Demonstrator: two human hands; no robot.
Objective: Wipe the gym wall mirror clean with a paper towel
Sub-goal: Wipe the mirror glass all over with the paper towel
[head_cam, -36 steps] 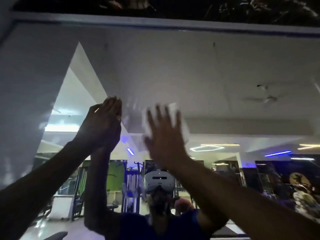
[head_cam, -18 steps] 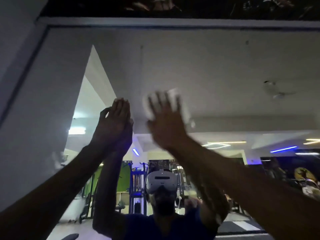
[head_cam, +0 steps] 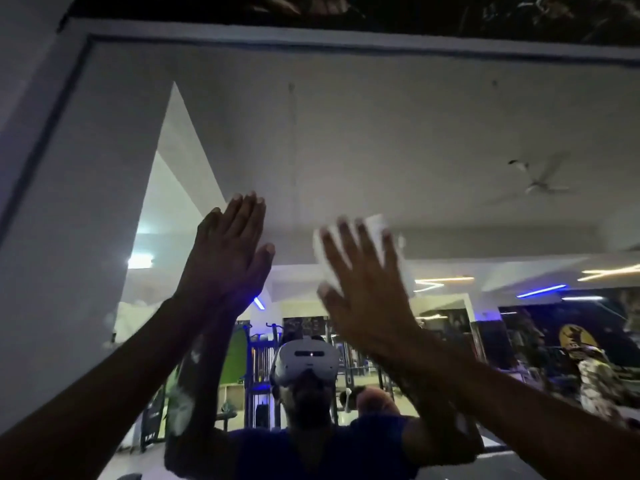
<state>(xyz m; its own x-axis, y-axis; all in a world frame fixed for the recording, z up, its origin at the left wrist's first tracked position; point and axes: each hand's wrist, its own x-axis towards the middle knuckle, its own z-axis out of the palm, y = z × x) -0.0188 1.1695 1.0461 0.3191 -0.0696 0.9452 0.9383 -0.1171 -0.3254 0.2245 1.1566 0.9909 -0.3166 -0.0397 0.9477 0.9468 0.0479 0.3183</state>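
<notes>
- Head view: the left hand (head_cam: 227, 258) lies flat against the mirror (head_cam: 381, 140), its fingers straight and close together, pointing up; it holds nothing.
- The right hand (head_cam: 363, 282) is raised beside it, the two apart; its fingers are straight and spread, pressing the paper towel (head_cam: 375, 225) against the glass — the hand is blurred.
- The paper towel is white and shows above and beside the right fingertips, on the middle part of the mirror, below its dark upper frame (head_cam: 346, 46); most of it is hidden behind the hand.
- Pale smears (head_cam: 180, 410) mark the glass low on the left.
- The glass reflects the person's white headset (head_cam: 306, 362) and blue shirt (head_cam: 311, 455); behind them gym machines (head_cam: 259, 375), a ceiling fan (head_cam: 540, 185) and blue strip lights (head_cam: 542, 291).
</notes>
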